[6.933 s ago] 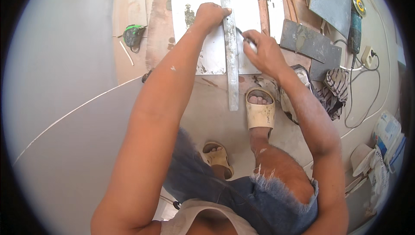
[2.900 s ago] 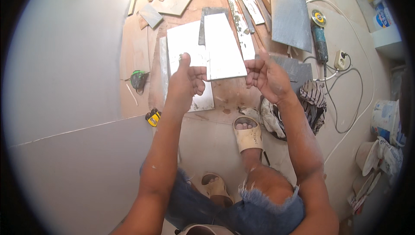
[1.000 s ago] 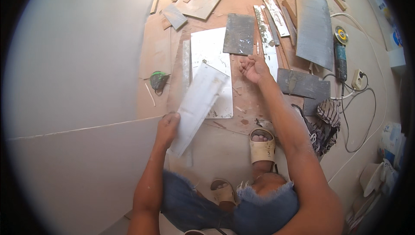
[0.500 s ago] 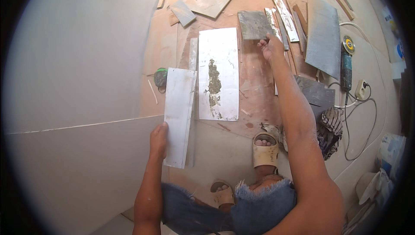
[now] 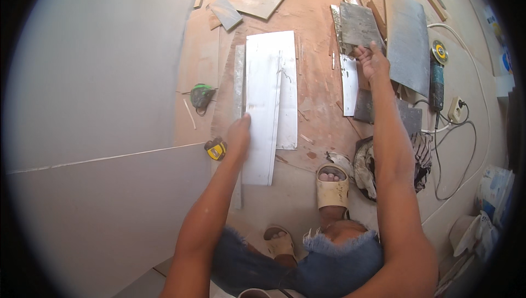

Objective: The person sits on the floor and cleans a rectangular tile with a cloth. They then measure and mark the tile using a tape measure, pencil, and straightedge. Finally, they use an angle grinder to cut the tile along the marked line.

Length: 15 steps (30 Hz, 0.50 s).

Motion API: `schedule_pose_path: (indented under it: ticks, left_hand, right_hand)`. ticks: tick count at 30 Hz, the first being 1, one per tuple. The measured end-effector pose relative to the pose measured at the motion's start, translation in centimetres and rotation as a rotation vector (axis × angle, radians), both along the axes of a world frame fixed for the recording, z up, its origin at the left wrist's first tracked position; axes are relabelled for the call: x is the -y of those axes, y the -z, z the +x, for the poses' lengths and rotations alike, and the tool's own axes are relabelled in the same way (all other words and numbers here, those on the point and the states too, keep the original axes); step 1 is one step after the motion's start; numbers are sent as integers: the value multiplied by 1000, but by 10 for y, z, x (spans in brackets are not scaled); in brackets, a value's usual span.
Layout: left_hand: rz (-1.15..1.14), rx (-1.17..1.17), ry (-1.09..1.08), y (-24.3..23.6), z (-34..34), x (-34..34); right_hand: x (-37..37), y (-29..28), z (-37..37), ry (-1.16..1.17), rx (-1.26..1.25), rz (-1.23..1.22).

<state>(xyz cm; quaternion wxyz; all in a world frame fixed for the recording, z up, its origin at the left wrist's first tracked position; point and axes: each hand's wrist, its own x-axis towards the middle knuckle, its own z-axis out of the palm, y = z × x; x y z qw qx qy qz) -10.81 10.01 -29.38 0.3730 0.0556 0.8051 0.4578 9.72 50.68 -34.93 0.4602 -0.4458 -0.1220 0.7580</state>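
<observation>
My left hand point(image 5: 239, 136) grips the left edge of a long white tile strip point(image 5: 261, 128). This strip lies across the left part of a larger white tile point(image 5: 288, 95); whether they touch, I cannot tell. A thin grey strip point(image 5: 239, 78) runs along the larger tile's left side. At the right, my right hand point(image 5: 375, 65) is closed on the lower edge of a dark grey tile piece point(image 5: 359, 24). That piece is over several narrow offcuts, one of them a white-faced strip point(image 5: 348, 87). Beside my left hand lies a yellow and black tape measure point(image 5: 216, 149).
At the right are a large grey tile point(image 5: 408, 40), an angle grinder point(image 5: 437, 81) with its cord, and a socket block point(image 5: 456, 110). Bundled cloth point(image 5: 364, 163) lies by my sandalled foot. A black and green object point(image 5: 202, 98) sits near the left wall point(image 5: 98, 78).
My left hand has moved the white strip right and away from me, over the larger white tile, uncovering the tape measure. My right hand has shifted the grey piece right, over the offcuts.
</observation>
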Motion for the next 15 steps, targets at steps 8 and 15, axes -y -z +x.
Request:
schedule_pose_path:
  ticks: [8, 15]
  left_hand:
    - [-97, -37, -44, -13, 13, -127]
    - [-344, -303, 173, 34, 3, -148]
  right_hand:
    - [136, -46, 44, -488, 49, 14]
    - [197, -67, 95, -773, 270, 2]
